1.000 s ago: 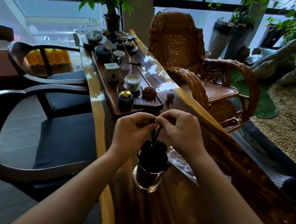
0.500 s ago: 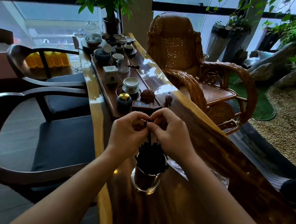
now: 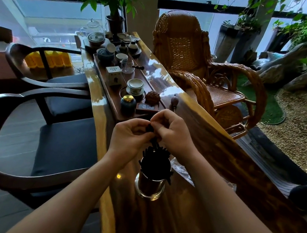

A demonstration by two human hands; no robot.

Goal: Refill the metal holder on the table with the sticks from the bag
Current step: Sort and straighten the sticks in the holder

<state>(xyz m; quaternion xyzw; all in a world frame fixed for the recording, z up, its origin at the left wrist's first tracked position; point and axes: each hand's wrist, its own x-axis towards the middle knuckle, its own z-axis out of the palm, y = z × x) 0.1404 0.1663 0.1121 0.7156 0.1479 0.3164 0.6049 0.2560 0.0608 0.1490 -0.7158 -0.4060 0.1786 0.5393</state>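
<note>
A shiny metal holder (image 3: 149, 186) stands upright on the glossy wooden table (image 3: 221, 167), packed with thin black sticks (image 3: 156, 164) that fan out above its rim. Just above it, my left hand (image 3: 128, 137) and my right hand (image 3: 173, 133) meet, both pinching the top ends of a few black sticks whose lower ends reach down into the bunch. A crumpled clear plastic bag (image 3: 182, 168) lies on the table to the right of the holder, mostly hidden behind my right forearm.
A wooden tea tray (image 3: 100, 65) with cups, small jars and a box runs along the table beyond my hands. Two dark armchairs (image 3: 13, 144) stand at the left, a wicker rocking chair (image 3: 206, 70) at the right. The table's left edge lies close to the holder.
Both hands have stayed together above the holder and shifted only slightly. The sticks pinched between them stay upright over the bunch.
</note>
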